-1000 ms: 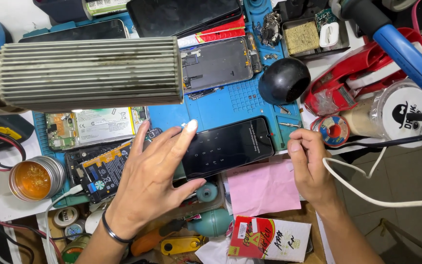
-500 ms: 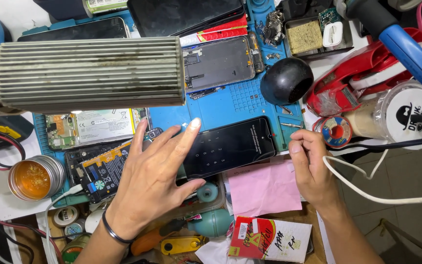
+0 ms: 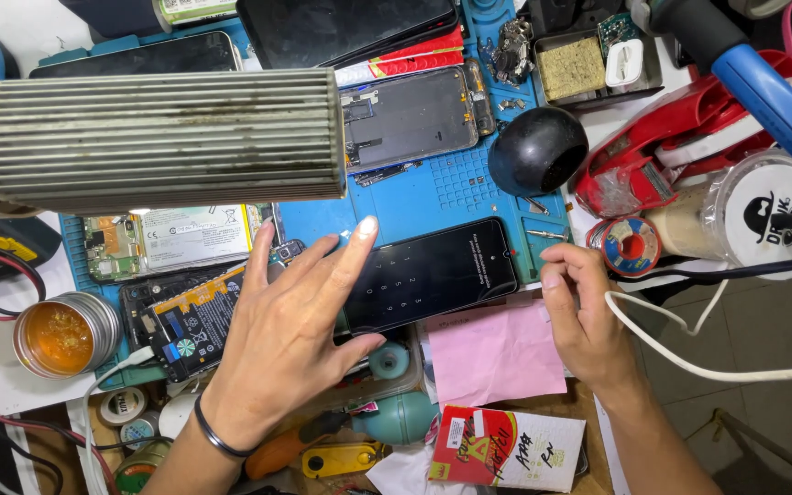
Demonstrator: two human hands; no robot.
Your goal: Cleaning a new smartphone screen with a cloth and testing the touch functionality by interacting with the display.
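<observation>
— What's biggest on the bench?

— One ribbed grey cylinder (image 3: 162, 137) lying across the top left, over a blue work mat (image 3: 451, 188). After that, one red tape dispenser (image 3: 680, 137) at the right.

— And phones?

— One whole black smartphone (image 3: 428, 273), screen lit, lying flat on the mat's near edge between the two hands. One opened phone frame (image 3: 410, 115) sits above it, and one stripped phone with its battery showing (image 3: 181, 238) lies to the left. One pink paper sheet (image 3: 497, 353) lies just below the smartphone.

— What are the hands doing?

— The left hand (image 3: 291, 335) is spread flat, fingers splayed, thumb and palm over the smartphone's left end; it clasps nothing. The right hand (image 3: 584, 316) is loosely curled at the phone's right end; whether it pinches anything I cannot tell.

— Smaller things?

— One black dome (image 3: 538, 151), one round tin of amber flux (image 3: 61, 335), one small solder spool (image 3: 632, 246).
</observation>
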